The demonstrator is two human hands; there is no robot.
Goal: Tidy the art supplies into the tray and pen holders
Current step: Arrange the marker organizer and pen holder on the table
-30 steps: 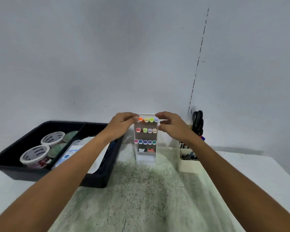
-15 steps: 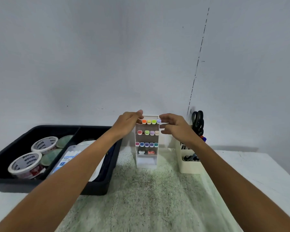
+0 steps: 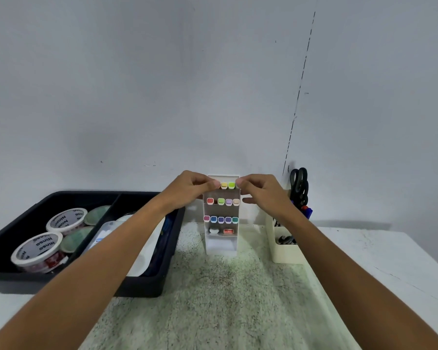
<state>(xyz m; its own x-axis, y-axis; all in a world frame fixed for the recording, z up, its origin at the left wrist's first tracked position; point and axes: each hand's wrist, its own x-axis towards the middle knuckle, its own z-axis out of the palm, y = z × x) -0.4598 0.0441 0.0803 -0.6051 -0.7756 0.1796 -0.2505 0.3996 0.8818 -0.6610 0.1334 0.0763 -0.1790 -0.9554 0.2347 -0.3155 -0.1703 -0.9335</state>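
Both hands at top row of tiered marker holder.
Left hand [image 3: 191, 189] and right hand [image 3: 259, 189], fingers curled, pinch markers at the top-row ends of the white marker holder [image 3: 221, 245], upright on the speckled surface [image 3: 225, 299]. Black tray [image 3: 142, 286] left, holding tape rolls [image 3: 37, 248]. Cream pen holder [image 3: 283, 253] right, with black scissors [image 3: 299, 185].

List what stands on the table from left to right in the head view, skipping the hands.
Black tray with tape rolls → white tiered marker holder → cream pen holder with black scissors.
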